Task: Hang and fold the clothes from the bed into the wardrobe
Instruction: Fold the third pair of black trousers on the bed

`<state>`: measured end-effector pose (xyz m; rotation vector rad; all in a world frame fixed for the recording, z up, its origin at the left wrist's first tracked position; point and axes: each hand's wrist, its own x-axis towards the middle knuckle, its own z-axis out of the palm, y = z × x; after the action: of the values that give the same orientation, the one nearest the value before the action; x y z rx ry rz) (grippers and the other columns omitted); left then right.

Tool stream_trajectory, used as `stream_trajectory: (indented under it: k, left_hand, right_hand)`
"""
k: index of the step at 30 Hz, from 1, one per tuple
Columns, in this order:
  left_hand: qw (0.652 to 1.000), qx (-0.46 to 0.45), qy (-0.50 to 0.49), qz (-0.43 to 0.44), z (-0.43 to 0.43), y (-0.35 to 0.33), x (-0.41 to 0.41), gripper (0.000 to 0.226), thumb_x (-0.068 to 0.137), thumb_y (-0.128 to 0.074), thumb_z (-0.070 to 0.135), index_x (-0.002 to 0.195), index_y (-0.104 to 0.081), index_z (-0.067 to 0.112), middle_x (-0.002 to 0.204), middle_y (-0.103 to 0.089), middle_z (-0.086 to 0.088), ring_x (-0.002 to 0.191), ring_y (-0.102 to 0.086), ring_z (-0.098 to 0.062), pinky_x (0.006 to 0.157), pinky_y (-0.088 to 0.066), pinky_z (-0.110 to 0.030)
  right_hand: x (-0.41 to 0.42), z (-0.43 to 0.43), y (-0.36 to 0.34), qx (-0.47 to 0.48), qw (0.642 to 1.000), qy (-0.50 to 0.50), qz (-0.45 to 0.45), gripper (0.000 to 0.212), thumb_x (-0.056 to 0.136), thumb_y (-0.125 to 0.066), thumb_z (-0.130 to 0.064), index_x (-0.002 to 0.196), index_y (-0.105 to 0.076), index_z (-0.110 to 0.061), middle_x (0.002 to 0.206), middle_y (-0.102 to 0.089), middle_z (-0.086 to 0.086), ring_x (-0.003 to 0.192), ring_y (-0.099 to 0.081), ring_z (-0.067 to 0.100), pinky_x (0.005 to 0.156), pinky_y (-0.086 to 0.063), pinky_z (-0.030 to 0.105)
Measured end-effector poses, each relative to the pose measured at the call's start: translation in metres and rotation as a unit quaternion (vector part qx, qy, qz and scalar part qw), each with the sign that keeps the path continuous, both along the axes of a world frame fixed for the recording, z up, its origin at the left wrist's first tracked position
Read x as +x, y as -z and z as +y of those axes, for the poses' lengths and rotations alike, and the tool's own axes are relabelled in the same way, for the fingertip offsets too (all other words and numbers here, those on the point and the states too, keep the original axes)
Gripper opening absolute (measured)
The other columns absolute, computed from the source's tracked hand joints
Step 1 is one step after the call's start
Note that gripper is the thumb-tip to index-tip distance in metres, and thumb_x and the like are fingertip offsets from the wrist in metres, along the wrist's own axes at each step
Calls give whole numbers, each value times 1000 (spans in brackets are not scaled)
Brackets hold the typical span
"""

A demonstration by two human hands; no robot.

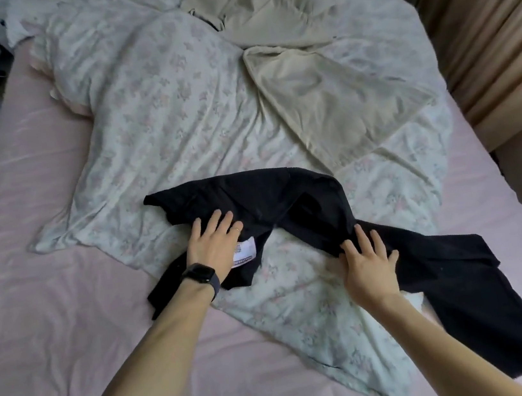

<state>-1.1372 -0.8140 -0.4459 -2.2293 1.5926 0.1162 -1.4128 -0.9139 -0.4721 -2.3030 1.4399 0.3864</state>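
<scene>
Grip: nothing is clasped; left hand [215, 241] is laid flat, fingers straight, on black garment [287, 201] by its white label [245, 250]; right hand [369, 263] is pressed, fingers spread, on its middle | Place: garment is spread over floral duvet [157, 111] on bed [48, 294] | Axis: far-left to near-right; loose end is trailed beyond right hand, judged the nearer for folding.

You are in a home bedroom: a bed [53, 327] with a pink sheet fills your view, a floral duvet [157, 111] lies rumpled across it, and tan curtains [481, 32] hang along its right side.
</scene>
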Motion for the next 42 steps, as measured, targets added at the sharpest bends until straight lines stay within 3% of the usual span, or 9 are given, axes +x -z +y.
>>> stream_trajectory:
  k: [5, 11, 15, 21, 25, 27, 31, 37, 42]
  left_hand:
    - [950, -189, -126, 213, -1, -75, 0, 39, 101, -51, 44, 128, -53, 16, 109, -70, -6, 99, -66, -32, 72, -43, -34]
    - [820, -278, -268, 422, 10, -227, -4, 27, 88, -70, 45, 104, -66, 23, 95, -71, 8, 91, -66, -15, 81, -53, -31]
    - [737, -304, -302, 523, 28, -308, -22, 28, 86, -73, 46, 83, -68, 19, 79, -73, 7, 75, -67, -13, 64, -49, -26]
    - [534, -357, -349, 682, 96, -407, -69, 29, 92, -71, 34, 85, -69, 6, 75, -75, -3, 68, -73, -16, 56, -57, -30]
    - [440, -380, -375, 723, 138, -443, -90, 24, 94, -70, 23, 87, -64, 1, 72, -73, -7, 64, -72, -18, 48, -56, -28]
    - [411, -401, -392, 718, 157, -460, -94, 20, 94, -69, 18, 96, -61, 0, 91, -69, -15, 74, -70, -23, 48, -56, -30]
    - [424, -453, -330, 712, 194, -495, -81, 61, 94, -67, 9, 141, -33, 25, 127, -50, -12, 109, -59, -30, 76, -59, -49]
    - [424, -378, -248, 785, 251, -552, -70, 5, 88, -62, 6, 93, -62, 9, 100, -62, -12, 99, -63, -26, 76, -58, -33]
    - [644, -457, -164, 591, 295, -591, -85, 36, 80, -65, -7, 115, -61, 3, 117, -66, -18, 106, -65, -23, 81, -56, -32]
  right_hand:
    - [-3, 5, -41, 40, 999, 32, -7, 52, 103, -34, -52, 146, -38, -23, 167, -10, 7, 154, -2, 33, 118, -16, 62]
    - [23, 78, -181, 64, 945, 87, -310, 81, 86, -57, -67, 150, -38, -22, 156, -37, -2, 145, -27, 18, 118, -28, 32]
    - [33, 123, -267, 138, 884, 108, -434, 68, 73, -72, -71, 129, -33, -69, 132, -39, -50, 123, -35, -24, 97, -34, 9]
    - [17, 215, -349, 145, 888, 126, -419, 124, 52, -75, -85, 154, -22, -40, 152, -38, -18, 139, -39, 3, 114, -38, 34]
    - [-9, 274, -371, 119, 922, 82, -358, 115, 60, -83, -63, 151, -13, -52, 126, -61, -21, 103, -66, 6, 84, -55, 30]
    - [-24, 296, -374, 23, 948, 87, -305, 67, 80, -68, -45, 138, -34, -50, 102, -68, -18, 80, -69, 9, 66, -55, 31]
    - [-57, 284, -415, -157, 927, 157, -302, 14, 97, -51, -36, 90, -55, -24, 76, -61, -8, 77, -65, 22, 67, -51, 39]
    - [-80, 259, -534, -271, 852, 193, -404, 24, 87, -64, -50, 103, -62, -32, 88, -72, -3, 85, -67, 26, 70, -51, 34]
    - [-96, 276, -606, -285, 800, 185, -494, 27, 79, -71, -54, 97, -65, -35, 91, -73, -10, 92, -69, 19, 80, -57, 39]
